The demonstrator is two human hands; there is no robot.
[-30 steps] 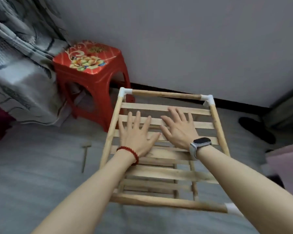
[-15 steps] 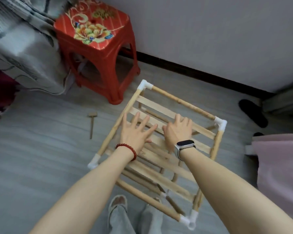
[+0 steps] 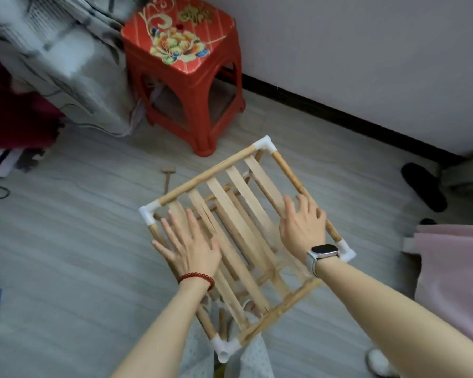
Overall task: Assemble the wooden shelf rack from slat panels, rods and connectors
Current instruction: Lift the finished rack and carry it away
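The wooden shelf rack (image 3: 238,214) stands on the grey floor, seen from above: a top slat panel framed by round rods with white corner connectors (image 3: 263,145), and lower tiers showing through the slats. My left hand (image 3: 190,242) lies flat with spread fingers on the near-left slats beside one white connector (image 3: 148,214). On the right side my right hand (image 3: 302,227), with a watch on its wrist, rests flat on the slats, its fingers reaching the right rod.
A red plastic stool (image 3: 185,69) stands just behind the rack by the wall. A small wooden mallet (image 3: 167,177) lies on the floor to the rack's left. Grey patterned fabric (image 3: 52,50) hangs at the left, a dark slipper (image 3: 423,186) and pink cloth (image 3: 453,282) at the right.
The rack has turned clockwise under my hands, so the slats now run toward the far right. My hands have moved apart, the right one out to the right rod.
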